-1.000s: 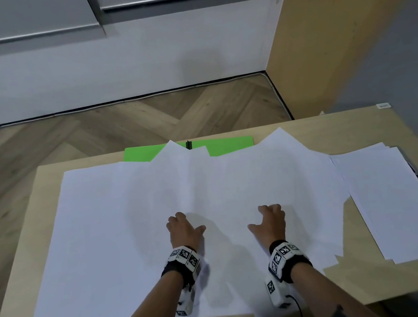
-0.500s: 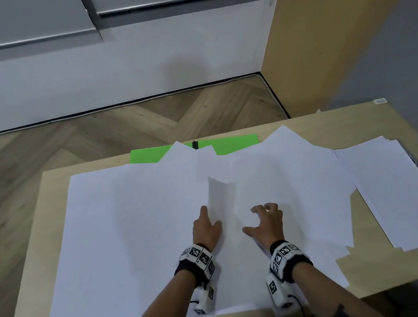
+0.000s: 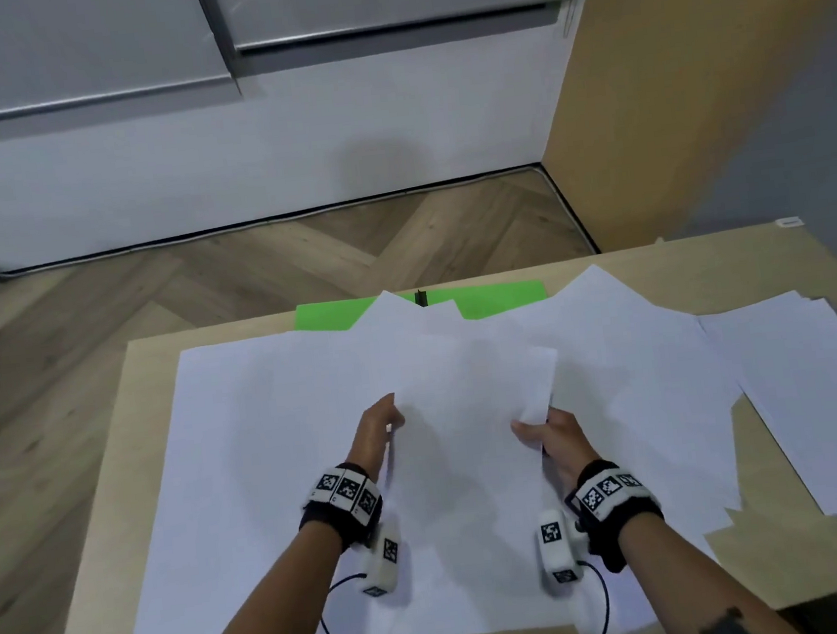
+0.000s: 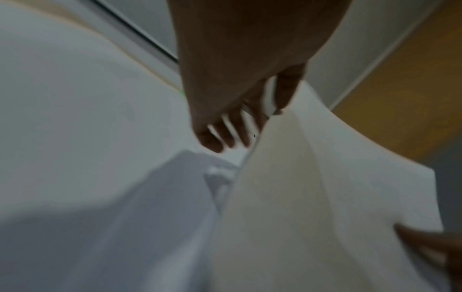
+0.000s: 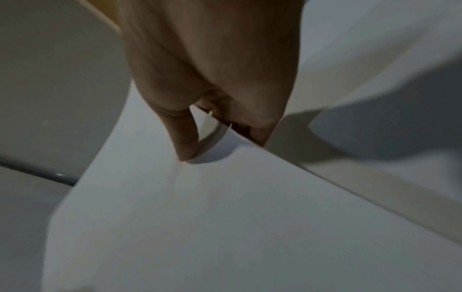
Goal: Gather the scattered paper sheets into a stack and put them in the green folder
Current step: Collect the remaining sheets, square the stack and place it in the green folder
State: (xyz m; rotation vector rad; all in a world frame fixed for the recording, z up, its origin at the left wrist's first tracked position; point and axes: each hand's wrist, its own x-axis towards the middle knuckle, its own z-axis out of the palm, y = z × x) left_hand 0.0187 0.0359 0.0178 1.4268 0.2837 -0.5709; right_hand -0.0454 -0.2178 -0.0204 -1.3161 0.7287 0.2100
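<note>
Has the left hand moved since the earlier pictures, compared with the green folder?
Yes. The left hand has risen off the sheets and now holds the left edge of a lifted sheet, nearer the green folder.

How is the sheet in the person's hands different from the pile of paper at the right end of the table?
The held sheet is lifted and curved, gripped by the left hand and right hand; the pile lies flat, untouched. The sheet is mid-table; the pile is at the edge. Both are blank white.
</note>
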